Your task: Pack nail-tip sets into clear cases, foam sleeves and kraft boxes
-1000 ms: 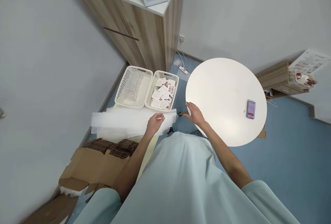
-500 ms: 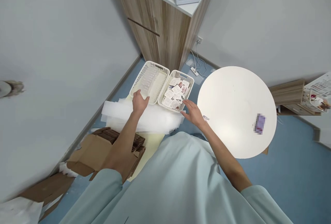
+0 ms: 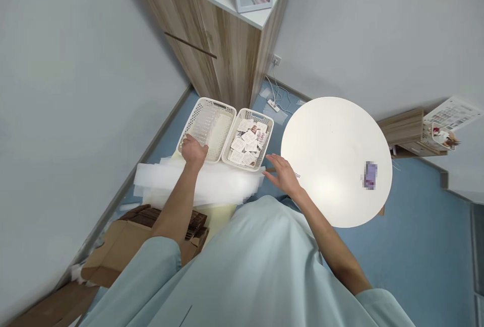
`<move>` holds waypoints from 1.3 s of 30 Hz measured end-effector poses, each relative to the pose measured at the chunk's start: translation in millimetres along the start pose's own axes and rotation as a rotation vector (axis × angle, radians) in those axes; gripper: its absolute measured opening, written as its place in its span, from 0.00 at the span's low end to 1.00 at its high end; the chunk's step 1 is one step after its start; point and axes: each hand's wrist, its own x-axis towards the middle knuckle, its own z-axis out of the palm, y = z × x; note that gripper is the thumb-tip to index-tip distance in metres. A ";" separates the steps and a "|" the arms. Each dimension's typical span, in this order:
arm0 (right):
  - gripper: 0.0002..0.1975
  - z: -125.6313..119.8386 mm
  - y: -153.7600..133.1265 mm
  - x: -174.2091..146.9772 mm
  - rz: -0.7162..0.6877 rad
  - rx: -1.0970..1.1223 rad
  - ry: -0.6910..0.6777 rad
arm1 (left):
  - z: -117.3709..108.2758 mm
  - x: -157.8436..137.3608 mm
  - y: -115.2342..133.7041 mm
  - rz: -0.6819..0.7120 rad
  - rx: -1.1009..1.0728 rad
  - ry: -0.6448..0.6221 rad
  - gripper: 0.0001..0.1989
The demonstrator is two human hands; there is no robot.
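My left hand (image 3: 194, 152) is over the near-left corner of a white plastic basket (image 3: 221, 158). Its thumb is spread from the fingers, whose tips are partly hidden. Clear plastic pieces (image 3: 205, 124) line the left side of that basket. A second, smaller white basket (image 3: 242, 167) stands against it on the right, holding many small printed cards (image 3: 248, 138). Just right of this basket's near corner, my right hand (image 3: 284, 175) hovers with fingers and thumb apart and nothing in them.
White translucent sheets (image 3: 196, 186) lie in front of the baskets, with brown cardboard boxes (image 3: 117, 246) nearer me. A round white table (image 3: 333, 140) stands at the right, bearing a blurred purple item (image 3: 370, 175). Behind are a wooden cabinet (image 3: 227, 50) and a power strip (image 3: 273, 106).
The view has shifted, moving the surroundings left in the picture. My left hand has moved slightly left along the basket, and my right hand is a little farther from the card basket.
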 end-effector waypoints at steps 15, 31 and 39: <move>0.38 -36.6 3.4 -32.9 0.018 0.370 0.021 | -30.4 -184.3 96.7 0.497 -0.879 -0.400 0.52; 0.28 -103.1 124.8 -188.5 0.308 0.938 0.122 | 61.4 -333.5 240.8 0.537 -0.864 -0.878 0.45; 0.30 -118.6 190.6 -265.2 0.429 1.094 0.139 | 110.1 -397.2 296.6 0.460 -0.784 -1.013 0.37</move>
